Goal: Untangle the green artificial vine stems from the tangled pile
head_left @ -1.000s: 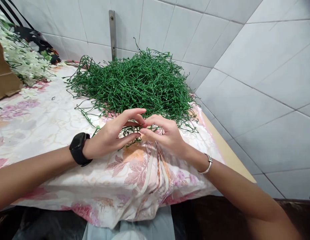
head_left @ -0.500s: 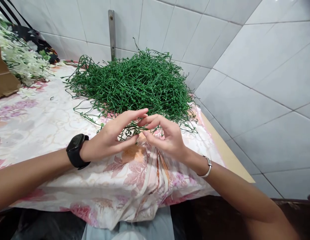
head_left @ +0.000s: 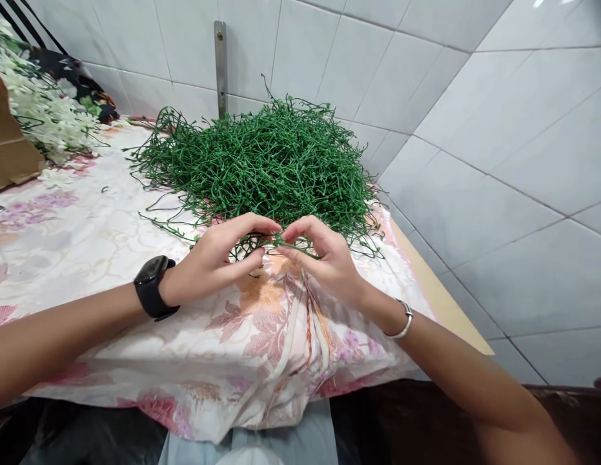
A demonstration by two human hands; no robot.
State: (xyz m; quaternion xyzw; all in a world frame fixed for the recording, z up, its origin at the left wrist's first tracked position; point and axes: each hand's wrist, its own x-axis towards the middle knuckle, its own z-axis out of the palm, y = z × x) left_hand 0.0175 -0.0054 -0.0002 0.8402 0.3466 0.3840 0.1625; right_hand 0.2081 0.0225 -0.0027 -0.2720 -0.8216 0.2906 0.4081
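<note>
Some cardboard (head_left: 10, 145) partly hides white flowers (head_left: 51, 116) left of green stems (head_left: 266, 158).

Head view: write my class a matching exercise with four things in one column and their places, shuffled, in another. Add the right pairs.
Things
1. Pile of green stems
2. White flowers
3. Black watch
4. Silver-coloured bangle

Places
A. At the far left, beside brown cardboard
B. On the wrist of the right hand
C. On the cloth, just beyond both hands
D. On the wrist of the left hand

Right pairs
1-C, 2-A, 3-D, 4-B
</note>
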